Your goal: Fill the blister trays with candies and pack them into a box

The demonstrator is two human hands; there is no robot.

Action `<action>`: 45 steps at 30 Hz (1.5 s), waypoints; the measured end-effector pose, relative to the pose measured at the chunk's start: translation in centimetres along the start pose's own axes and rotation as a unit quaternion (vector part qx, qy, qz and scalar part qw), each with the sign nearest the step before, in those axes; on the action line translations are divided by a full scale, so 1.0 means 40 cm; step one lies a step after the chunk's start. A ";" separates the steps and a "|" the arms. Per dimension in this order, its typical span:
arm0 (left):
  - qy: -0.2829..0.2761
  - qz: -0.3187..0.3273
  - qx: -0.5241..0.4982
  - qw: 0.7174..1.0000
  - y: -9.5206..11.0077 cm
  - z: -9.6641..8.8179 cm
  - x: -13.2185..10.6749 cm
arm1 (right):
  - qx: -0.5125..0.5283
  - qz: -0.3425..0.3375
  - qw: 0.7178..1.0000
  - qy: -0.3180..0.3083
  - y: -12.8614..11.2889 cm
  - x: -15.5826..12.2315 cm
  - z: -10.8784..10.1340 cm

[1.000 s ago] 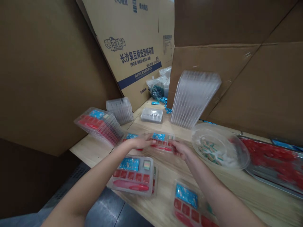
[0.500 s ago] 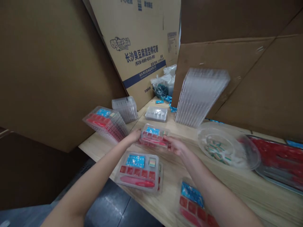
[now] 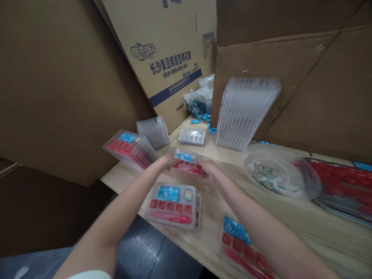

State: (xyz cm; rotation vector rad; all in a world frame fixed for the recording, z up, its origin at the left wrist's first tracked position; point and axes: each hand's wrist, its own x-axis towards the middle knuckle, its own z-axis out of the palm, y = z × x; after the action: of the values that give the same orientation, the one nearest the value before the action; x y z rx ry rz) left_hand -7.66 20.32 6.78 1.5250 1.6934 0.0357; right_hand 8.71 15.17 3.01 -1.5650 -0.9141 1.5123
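Observation:
My left hand [image 3: 169,160] is closed at the left end of a clear plastic tray [image 3: 188,166], and my right hand [image 3: 208,169] grips its right end. In that tray lie a blue sachet, red squares and a pink-red strip-like piece; some of it is hidden by my fingers, and motion blurs it. Nearer to me, between my forearms, another filled tray [image 3: 170,219] rests on one beneath it. It also shows a small striped block. Under my right forearm a further filled tray [image 3: 238,244] is partly covered.
At the left leans a stack of filled trays [image 3: 128,149], beside nested clear trays [image 3: 154,131]. A single tray [image 3: 192,137] lies behind. To the right stand a tall tray stack [image 3: 247,112], a round tub [image 3: 252,174] and red pieces [image 3: 343,186]. Cardboard [image 3: 171,46] walls the back.
My hands have come a little closer together on the tray, which now looks more tilted, with its near side less visible. The view has shifted slightly.

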 end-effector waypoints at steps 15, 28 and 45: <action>0.107 0.136 0.097 0.980 -0.189 -0.039 -0.401 | -0.041 -0.029 0.991 -0.124 0.018 -0.393 0.021; 0.434 0.198 0.117 0.871 -0.222 0.080 -0.519 | -0.198 -0.102 0.973 0.065 0.263 -0.624 -0.238; 0.085 0.252 -0.023 0.964 -0.146 0.565 -0.418 | 0.068 0.030 0.991 0.113 0.319 -0.657 -0.298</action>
State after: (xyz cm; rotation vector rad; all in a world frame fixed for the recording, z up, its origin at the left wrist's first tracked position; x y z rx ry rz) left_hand -0.74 -6.18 -1.84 1.9247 1.3761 0.4798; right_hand 19.36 -14.50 3.66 -1.6358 -0.6278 1.3724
